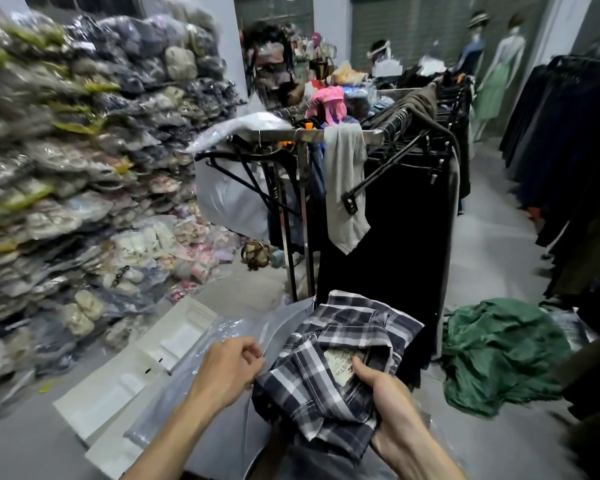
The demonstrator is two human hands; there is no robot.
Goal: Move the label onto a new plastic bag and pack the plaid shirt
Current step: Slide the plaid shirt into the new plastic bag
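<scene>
The folded plaid shirt, black, grey and white, is low in the middle of the view. My right hand grips its right side, thumb beside a pale paper label tucked in the folds. My left hand pinches the edge of a clear plastic bag that lies to the left of the shirt and partly under it. The shirt's left edge sits at the bag's edge; I cannot tell whether any of it is inside.
White flat bags lie on the floor at lower left. A tall wall of bagged clothes fills the left. A metal clothes rack with hangers and dark garments stands straight ahead. A green garment lies on the floor at right.
</scene>
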